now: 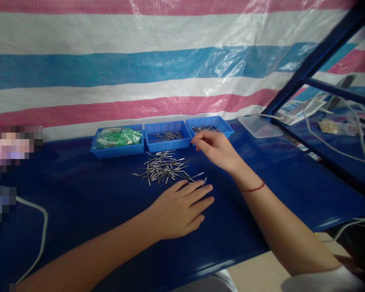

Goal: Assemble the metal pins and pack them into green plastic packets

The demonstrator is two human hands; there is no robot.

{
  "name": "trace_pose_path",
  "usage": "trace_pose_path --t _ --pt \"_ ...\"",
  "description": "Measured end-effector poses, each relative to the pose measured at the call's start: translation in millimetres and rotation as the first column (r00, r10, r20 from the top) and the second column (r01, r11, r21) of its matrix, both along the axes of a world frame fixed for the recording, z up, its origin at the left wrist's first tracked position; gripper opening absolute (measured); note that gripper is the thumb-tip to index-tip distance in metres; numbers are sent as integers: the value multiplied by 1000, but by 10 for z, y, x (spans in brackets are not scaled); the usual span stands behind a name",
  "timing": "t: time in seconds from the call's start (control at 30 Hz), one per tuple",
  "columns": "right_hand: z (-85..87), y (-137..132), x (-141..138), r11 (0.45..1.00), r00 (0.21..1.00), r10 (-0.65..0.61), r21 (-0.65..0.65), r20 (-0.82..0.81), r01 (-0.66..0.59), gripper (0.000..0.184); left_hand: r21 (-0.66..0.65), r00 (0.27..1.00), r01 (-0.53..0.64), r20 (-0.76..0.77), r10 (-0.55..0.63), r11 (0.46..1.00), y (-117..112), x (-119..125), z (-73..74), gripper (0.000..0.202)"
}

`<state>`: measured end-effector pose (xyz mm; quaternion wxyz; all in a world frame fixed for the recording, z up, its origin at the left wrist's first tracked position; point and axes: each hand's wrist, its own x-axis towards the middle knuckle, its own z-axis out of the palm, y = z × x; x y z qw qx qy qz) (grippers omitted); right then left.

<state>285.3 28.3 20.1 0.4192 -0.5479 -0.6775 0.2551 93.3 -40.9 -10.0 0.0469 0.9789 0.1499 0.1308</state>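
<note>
A loose pile of silver pop rivets (164,167) lies on the dark blue tabletop. My left hand (182,209) is spread flat just in front of it, its fingertips beside a few rivets at the pile's right edge. Raised at the near edge of the right blue bin (226,129), my right hand (215,150) has thumb and fingers pinched together; whatever they may hold is hidden. That bin contains small rivets, partly covered by my hand. More rivets lie in the middle blue bin (169,144).
The left blue bin (118,152) holds green-and-clear plastic packets (118,137). A translucent lid or tray (260,126) lies right of the bins. Blue metal framing (318,61) and white cables (331,146) are at the right. Behind stands a striped sheet (140,69). A blurred person is at far left.
</note>
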Motion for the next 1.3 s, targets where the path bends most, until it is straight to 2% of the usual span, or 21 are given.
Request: trace_pose_path --t 0.1,0.2,0.43,0.57,0.67,0.73,0.8,0.83,0.93,1.0,1.03,1.13,1.23,1.3 --pt "-9 -8 -7 1000 999 10 -7 39 -10 17 139 1000 -16 -19 19 990 114 167 -36 34" --pt "2 -21 -9 1000 998 11 9 60 -11 17 250 999 -38 -18 44 967 212 215 -76 29" --pt "41 -106 -78 994 992 72 70 106 -80 15 369 1000 -5 20 -3 930 377 -24 -105 20" --pt "46 -160 -146 988 975 123 71 186 -138 15 409 994 5 94 -48 912 430 -148 -42 15" --pt "47 -203 -210 977 953 190 49 236 -207 17 401 976 -44 212 -46 915 394 -232 38 12" --pt "45 -237 -257 956 931 282 15 232 -293 17 285 945 -125 327 26 950 336 -290 83 11" --pt "41 -274 -303 917 897 398 -46 190 -397 19 45 873 -230 452 185 972 270 -347 101 11" --pt "38 -292 -325 892 877 451 -76 162 -445 21 -90 822 -276 494 283 957 241 -374 97 11" --pt "26 -344 -393 828 814 561 -133 152 -545 16 -407 654 -363 529 541 838 195 -439 38 10" --pt "16 -391 -449 813 775 580 -118 250 -570 6 -559 541 -369 520 661 743 203 -466 -19 11" --pt "9 -423 -485 813 758 573 -101 313 -573 11 -625 485 -353 515 707 697 215 -474 -45 13" --pt "-34 -557 -629 804 697 535 -35 477 -594 25 -748 342 -272 513 787 605 264 -486 -89 16" --pt "-122 -694 -799 744 587 523 5 618 -668 31 -780 238 -211 544 804 590 300 -485 -84 18" --pt "-190 -752 -896 745 556 481 18 678 -667 29 -790 200 -187 551 810 584 311 -478 -70 19"
